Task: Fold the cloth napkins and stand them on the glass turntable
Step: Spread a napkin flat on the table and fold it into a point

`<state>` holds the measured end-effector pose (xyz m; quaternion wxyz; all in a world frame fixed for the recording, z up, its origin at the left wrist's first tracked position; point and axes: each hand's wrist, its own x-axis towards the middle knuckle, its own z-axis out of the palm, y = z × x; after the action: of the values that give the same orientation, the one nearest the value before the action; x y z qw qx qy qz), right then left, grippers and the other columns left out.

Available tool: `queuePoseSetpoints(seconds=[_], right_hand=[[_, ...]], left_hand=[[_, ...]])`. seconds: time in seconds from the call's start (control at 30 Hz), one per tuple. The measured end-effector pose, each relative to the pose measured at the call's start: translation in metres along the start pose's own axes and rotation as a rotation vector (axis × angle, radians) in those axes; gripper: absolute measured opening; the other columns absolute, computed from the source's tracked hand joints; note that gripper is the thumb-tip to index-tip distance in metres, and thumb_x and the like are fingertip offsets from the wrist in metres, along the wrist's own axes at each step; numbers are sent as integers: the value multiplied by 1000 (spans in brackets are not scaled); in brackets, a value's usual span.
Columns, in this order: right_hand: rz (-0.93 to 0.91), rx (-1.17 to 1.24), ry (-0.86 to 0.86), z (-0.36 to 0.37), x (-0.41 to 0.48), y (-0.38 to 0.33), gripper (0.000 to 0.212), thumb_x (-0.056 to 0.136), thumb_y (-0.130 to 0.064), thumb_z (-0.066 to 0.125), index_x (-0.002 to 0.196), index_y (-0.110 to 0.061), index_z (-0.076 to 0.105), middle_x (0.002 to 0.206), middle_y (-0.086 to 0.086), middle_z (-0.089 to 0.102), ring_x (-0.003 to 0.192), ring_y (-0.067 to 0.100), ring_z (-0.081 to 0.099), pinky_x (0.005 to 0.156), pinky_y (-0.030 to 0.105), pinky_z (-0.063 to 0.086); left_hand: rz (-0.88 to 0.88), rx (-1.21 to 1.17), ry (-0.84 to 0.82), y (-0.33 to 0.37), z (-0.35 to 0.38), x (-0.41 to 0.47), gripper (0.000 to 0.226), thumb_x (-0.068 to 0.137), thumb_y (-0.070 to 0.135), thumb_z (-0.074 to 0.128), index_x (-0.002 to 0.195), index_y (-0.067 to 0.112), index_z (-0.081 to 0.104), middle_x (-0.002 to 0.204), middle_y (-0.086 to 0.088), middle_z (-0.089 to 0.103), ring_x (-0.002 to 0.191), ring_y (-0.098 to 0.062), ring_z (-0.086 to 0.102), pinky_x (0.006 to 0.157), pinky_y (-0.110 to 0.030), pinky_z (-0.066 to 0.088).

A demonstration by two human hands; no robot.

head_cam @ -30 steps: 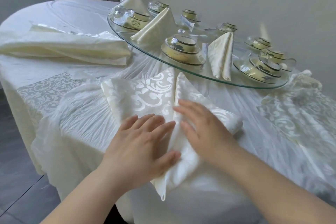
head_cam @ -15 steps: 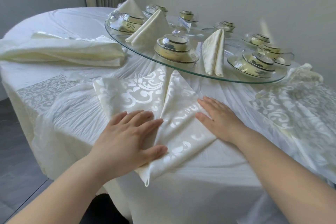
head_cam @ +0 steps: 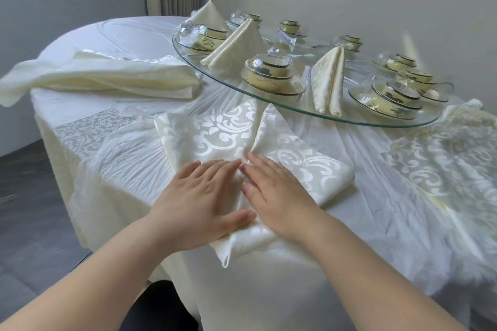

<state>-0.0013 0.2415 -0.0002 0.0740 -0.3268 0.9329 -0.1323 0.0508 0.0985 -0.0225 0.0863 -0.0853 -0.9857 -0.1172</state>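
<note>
The glass turntable (head_cam: 357,120) holds bowls (head_cam: 269,67) and folded napkins (head_cam: 329,80). The left hand (head_cam: 199,196) and right hand (head_cam: 282,193) lie flat on the patterned napkin (head_cam: 215,131).

The napkin (head_cam: 228,140) lies on the table (head_cam: 263,285) near its front edge, just before the glass turntable (head_cam: 357,121). The left hand (head_cam: 199,196) and right hand (head_cam: 279,193) rest flat on the napkin's near half, side by side, fingertips nearly meeting. On the turntable, among stacked bowls (head_cam: 269,70), stand the far-left napkin (head_cam: 209,15), the middle napkin (head_cam: 236,44) just right of it, and the near napkin (head_cam: 329,80) further right. A heap of cloths (head_cam: 107,78) lies on the table left of the turntable
</note>
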Motion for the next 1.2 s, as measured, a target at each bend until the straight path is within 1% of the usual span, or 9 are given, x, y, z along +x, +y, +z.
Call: queuePoseSetpoints(seconds=[0.13, 0.2, 0.3, 0.47, 0.77, 0.83, 0.97, 1.03, 1.2], right_hand=[[18, -65, -29, 6, 2, 3, 48, 100, -33, 22, 146, -27, 13, 155, -8, -4, 141, 6, -5, 111, 24, -10], [13, -70, -38, 5, 2, 2, 48, 100, -33, 22, 146, -27, 12, 155, -8, -5, 141, 6, -6, 111, 23, -11], [16, -71, -48, 6, 2, 3, 48, 100, -34, 21, 146, -28, 11, 155, -9, -5, 141, 5, -7, 111, 23, -12], [10, -74, -52, 6, 2, 4, 48, 100, -34, 21, 146, -28, 10, 155, -10, -6, 141, 5, -8, 111, 23, -12], [4, -89, -57, 7, 1, 4, 49, 100, -34, 19, 147, -29, 7, 155, -10, -8, 141, 5, -10, 111, 23, -13], [-3, -87, -48, 8, 1, 5, 49, 100, -34, 20, 147, -28, 7, 155, -10, -7, 141, 5, -10, 111, 23, -13], [-2, -80, -24, 10, 2, 6, 54, 95, -44, 8, 146, -27, 9, 155, -10, -4, 141, 5, -7, 111, 22, -11], [-18, -108, -4, 11, 2, 6, 71, 80, -49, -3, 146, -28, 9, 155, -9, -4, 141, 5, -6, 110, 22, -11], [-18, -64, -1, 9, 1, 6, 47, 100, -32, 19, 146, -28, 11, 155, -9, -3, 141, 6, -6, 113, 25, -9]], left_hand=[[-32, -138, -84, -4, -7, 1, 133, 28, 93, -20, 145, 32, -6, 146, 24, 10, 121, 21, -6, 91, 1, -18], [-70, -197, -127, -10, -12, 4, 136, 24, 93, -21, 145, 34, -4, 146, 22, 13, 126, 15, -2, 89, 3, -12], [-89, -82, -116, -20, -16, 17, 133, 30, 92, -14, 146, 31, 7, 152, 15, 11, 138, -1, 3, 96, -7, -4], [-184, 29, -142, -54, -17, 53, 61, 94, 57, 24, 146, 25, 18, 154, 8, 12, 141, -8, 7, 105, -17, 3], [-284, 170, -34, -85, -18, 86, 60, 92, 54, 31, 144, 24, 24, 154, 1, 15, 142, -12, 6, 113, -34, -9], [-221, 209, 84, -75, -20, 79, 56, 93, 48, 37, 142, 23, 30, 153, 0, 18, 142, -14, 10, 112, -33, -8], [165, -156, 288, -31, -22, 24, 56, 90, 51, 33, 118, 12, 61, 122, -7, 60, 112, -20, 54, 98, -22, 27], [334, -215, 166, -10, -13, -15, 58, 94, 56, 22, 123, 17, 52, 121, -2, 61, 111, -9, 49, 96, -19, 26], [437, 38, 35, -8, 16, -52, 72, 89, 67, 12, 137, 19, 36, 142, 0, 42, 133, -13, 32, 107, -35, 20]])
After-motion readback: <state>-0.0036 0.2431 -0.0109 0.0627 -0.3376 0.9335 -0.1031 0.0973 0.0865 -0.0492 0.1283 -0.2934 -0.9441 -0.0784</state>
